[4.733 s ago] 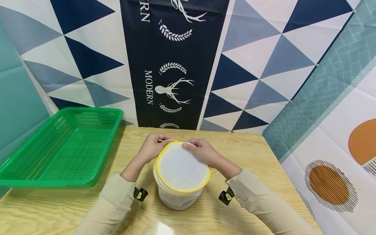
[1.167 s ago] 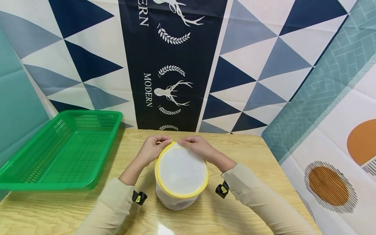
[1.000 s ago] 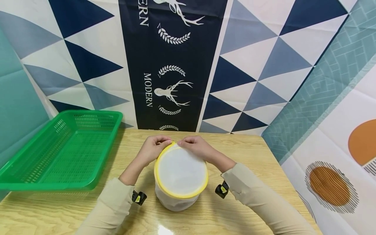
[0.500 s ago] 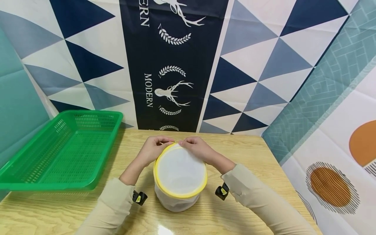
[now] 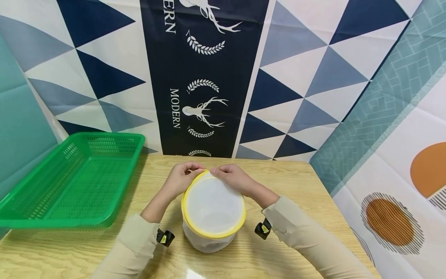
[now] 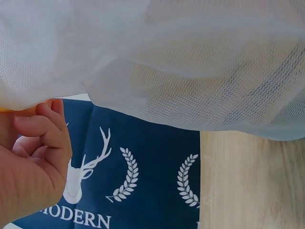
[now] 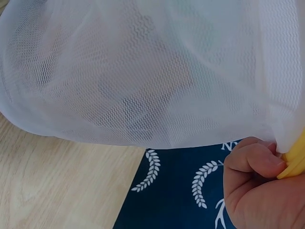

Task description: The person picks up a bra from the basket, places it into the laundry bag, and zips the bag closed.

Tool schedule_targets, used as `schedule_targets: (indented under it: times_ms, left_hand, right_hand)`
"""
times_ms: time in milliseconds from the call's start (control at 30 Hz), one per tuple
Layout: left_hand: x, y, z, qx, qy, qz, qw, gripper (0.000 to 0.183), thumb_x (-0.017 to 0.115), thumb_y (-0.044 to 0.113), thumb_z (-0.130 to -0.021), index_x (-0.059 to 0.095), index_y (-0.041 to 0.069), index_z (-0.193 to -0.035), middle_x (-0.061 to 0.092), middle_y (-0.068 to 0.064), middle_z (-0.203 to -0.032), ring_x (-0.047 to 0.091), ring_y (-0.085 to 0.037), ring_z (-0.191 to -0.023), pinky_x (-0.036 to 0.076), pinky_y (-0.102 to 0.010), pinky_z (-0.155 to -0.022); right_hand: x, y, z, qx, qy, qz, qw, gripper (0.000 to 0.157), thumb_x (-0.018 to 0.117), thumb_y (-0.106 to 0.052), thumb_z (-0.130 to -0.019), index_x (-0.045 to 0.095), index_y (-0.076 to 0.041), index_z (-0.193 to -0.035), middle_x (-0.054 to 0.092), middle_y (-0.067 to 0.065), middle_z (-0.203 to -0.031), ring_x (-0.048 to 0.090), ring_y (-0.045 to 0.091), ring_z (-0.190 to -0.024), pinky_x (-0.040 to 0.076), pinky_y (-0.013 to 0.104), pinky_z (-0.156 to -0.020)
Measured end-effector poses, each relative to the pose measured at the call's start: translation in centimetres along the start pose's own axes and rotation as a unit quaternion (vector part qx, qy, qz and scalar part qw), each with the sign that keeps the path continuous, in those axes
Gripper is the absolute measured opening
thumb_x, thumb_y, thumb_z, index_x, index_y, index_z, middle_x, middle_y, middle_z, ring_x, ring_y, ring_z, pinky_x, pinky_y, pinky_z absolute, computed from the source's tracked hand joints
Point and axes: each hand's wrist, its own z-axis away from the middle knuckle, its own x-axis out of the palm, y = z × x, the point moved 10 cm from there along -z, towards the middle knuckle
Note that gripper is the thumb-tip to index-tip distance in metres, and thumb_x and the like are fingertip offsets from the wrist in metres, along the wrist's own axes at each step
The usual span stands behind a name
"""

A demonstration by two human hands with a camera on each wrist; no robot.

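A round white mesh laundry bag [image 5: 214, 205] with yellow trim stands on the table in front of me, its flat top facing up. At the far edge of the trim, my left hand [image 5: 181, 179] pinches between thumb and curled fingers. Just to its right, my right hand [image 5: 235, 179] grips the same edge, thumb on top. The right wrist view shows the yellow trim [image 7: 296, 155] between thumb and fingers. Through the mesh side [image 6: 205, 81] in the left wrist view, blurred darker and tan shapes show. The fingertips' far sides are hidden in the head view.
A green perforated plastic basket [image 5: 83, 186] stands on the left of the wood-grain table [image 5: 282, 182]. Patterned cloth [image 5: 205, 77] hangs behind the table, and another printed cloth [image 5: 386, 182] borders the right side. Small black cameras [image 5: 165, 237] sit on both wrists.
Since the oldest frame, my right hand has shifted left toward the left hand, and the two yellow rings of the bag's top lie closer together. In the last second both hands have barely moved.
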Motion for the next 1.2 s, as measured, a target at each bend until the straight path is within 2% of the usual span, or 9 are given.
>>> schedule_targets:
  times_ms: [100, 233, 400, 567, 667, 767, 1000, 1200]
  left_hand:
    - [0.0, 0.0, 0.1, 0.008, -0.001, -0.001, 1.0, 0.018, 0.057, 0.025, -0.085, 0.065, 0.013, -0.095, 0.064, -0.004, -0.093, 0.054, -0.016, -0.071, 0.047, -0.023, -0.062]
    - [-0.3, -0.4, 0.2, 0.002, 0.004, -0.003, 1.0, 0.018, 0.057, 0.025, -0.085, 0.065, 0.013, -0.095, 0.063, -0.004, -0.093, 0.054, -0.016, -0.072, 0.047, -0.023, -0.062]
    - [-0.4, -0.5, 0.3, -0.006, 0.004, 0.003, 1.0, 0.018, 0.056, 0.023, -0.086, 0.064, 0.011, -0.096, 0.063, -0.005, -0.094, 0.055, -0.015, -0.072, 0.048, -0.023, -0.062]
    - [-0.2, -0.2, 0.4, 0.001, -0.002, 0.005, 1.0, 0.018, 0.057, 0.022, -0.086, 0.065, 0.01, -0.097, 0.063, -0.006, -0.095, 0.056, -0.014, -0.072, 0.049, -0.024, -0.062]
    - [0.1, -0.1, 0.3, 0.002, -0.006, 0.008, 1.0, 0.018, 0.057, 0.022, -0.085, 0.065, 0.011, -0.096, 0.063, -0.006, -0.096, 0.057, -0.014, -0.073, 0.05, -0.024, -0.063]
    - [0.3, 0.0, 0.3, 0.0, -0.011, 0.011, 0.9999, 0.017, 0.058, 0.022, -0.085, 0.065, 0.011, -0.096, 0.063, -0.005, -0.097, 0.057, -0.014, -0.074, 0.05, -0.024, -0.064]
    - [0.7, 0.2, 0.1, 0.004, -0.026, 0.012, 0.9996, 0.017, 0.057, 0.021, -0.085, 0.065, 0.01, -0.095, 0.062, -0.006, -0.096, 0.057, -0.014, -0.075, 0.05, -0.024, -0.065]
    - [0.6, 0.2, 0.1, 0.009, -0.028, 0.014, 0.9995, 0.018, 0.057, 0.023, -0.085, 0.065, 0.01, -0.096, 0.062, -0.006, -0.096, 0.057, -0.015, -0.075, 0.05, -0.024, -0.064]
  right_hand:
    - [0.1, -0.3, 0.3, 0.0, 0.001, -0.001, 1.0, 0.032, 0.044, -0.027, -0.092, 0.063, -0.001, -0.092, 0.055, -0.001, -0.066, 0.052, 0.007, -0.05, 0.047, 0.023, -0.048]
    - [0.0, 0.0, 0.2, 0.009, 0.004, -0.012, 1.0, 0.032, 0.044, -0.026, -0.092, 0.063, 0.0, -0.092, 0.055, 0.0, -0.066, 0.053, 0.007, -0.049, 0.047, 0.022, -0.047]
    - [0.0, 1.8, -0.9, 0.015, 0.001, -0.029, 0.999, 0.033, 0.045, -0.03, -0.092, 0.063, -0.002, -0.091, 0.057, 0.0, -0.065, 0.055, 0.009, -0.049, 0.048, 0.024, -0.046]
    - [-0.6, 3.1, -1.9, 0.011, 0.005, 0.005, 1.0, 0.034, 0.048, -0.036, -0.089, 0.065, -0.007, -0.093, 0.058, 0.0, -0.068, 0.055, 0.009, -0.051, 0.049, 0.025, -0.049]
    - [-1.1, 2.9, -2.1, 0.001, 0.01, 0.033, 0.999, 0.034, 0.049, -0.037, -0.087, 0.067, -0.008, -0.091, 0.059, 0.001, -0.07, 0.055, 0.01, -0.053, 0.049, 0.026, -0.051]
    - [-0.9, 2.4, -2.1, -0.012, -0.004, 0.037, 0.999, 0.035, 0.049, -0.039, -0.087, 0.066, -0.009, -0.09, 0.058, 0.001, -0.069, 0.055, 0.01, -0.052, 0.049, 0.026, -0.051]
    - [0.4, -0.8, -0.4, -0.056, -0.049, 0.026, 0.997, 0.026, 0.047, -0.022, -0.091, 0.063, -0.005, -0.103, 0.06, 0.006, -0.088, 0.055, 0.007, -0.06, 0.049, 0.023, -0.056]
    - [0.4, 1.5, -2.2, -0.051, -0.047, 0.013, 0.998, 0.027, 0.05, -0.027, -0.089, 0.064, -0.007, -0.1, 0.06, 0.004, -0.084, 0.057, 0.009, -0.058, 0.05, 0.025, -0.054]
